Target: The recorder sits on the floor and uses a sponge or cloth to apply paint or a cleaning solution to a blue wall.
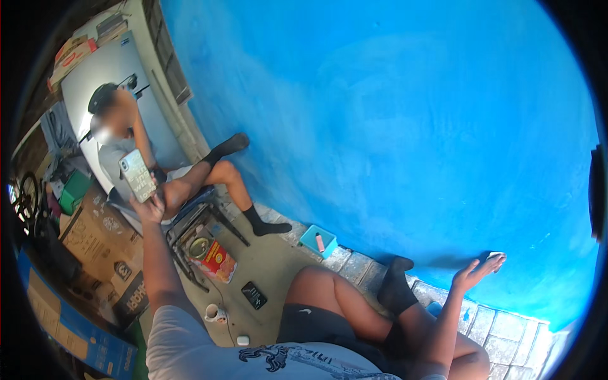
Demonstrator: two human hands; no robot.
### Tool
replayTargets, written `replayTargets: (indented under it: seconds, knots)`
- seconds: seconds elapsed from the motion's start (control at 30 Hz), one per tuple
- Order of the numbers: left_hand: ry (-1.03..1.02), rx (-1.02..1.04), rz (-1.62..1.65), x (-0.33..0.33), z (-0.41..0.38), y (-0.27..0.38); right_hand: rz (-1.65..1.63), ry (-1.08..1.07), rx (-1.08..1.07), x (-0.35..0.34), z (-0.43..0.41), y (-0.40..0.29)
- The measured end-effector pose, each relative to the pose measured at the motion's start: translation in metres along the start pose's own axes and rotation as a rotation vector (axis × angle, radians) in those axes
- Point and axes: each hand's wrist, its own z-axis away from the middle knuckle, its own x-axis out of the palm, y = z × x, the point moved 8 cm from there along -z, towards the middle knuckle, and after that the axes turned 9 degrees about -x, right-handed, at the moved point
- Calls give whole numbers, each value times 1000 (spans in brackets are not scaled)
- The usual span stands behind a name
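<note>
My left hand (151, 206) is raised at the left, its fingers round the lower end of a smartphone (137, 175) in a patterned case, whose camera side faces my view. At the right, my right hand (476, 274) reaches towards the blue painted wall (389, 133), with a small pale object (495, 255) at its fingertips. What that object is cannot be made out. My crossed legs, in dark shorts and dark socks, lie between the two arms.
Another person (123, 156) sits on a chair near a refrigerator (76, 90). On the floor are a turquoise basket (305, 239), a red-labelled container (219, 263), a dark phone-like object (254, 295), a mug (214, 313) and a white case (243, 340). Cardboard boxes (95, 232) stand left.
</note>
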Motion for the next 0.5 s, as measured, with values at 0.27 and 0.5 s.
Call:
replayTargets:
  seconds: [0.27, 0.5]
  knots:
    - [154, 82, -48, -70, -13, 11, 59, 61, 121, -8, 19, 25]
    - [-138, 32, -62, -22, -6, 12, 38, 103, 173, -19, -14, 47]
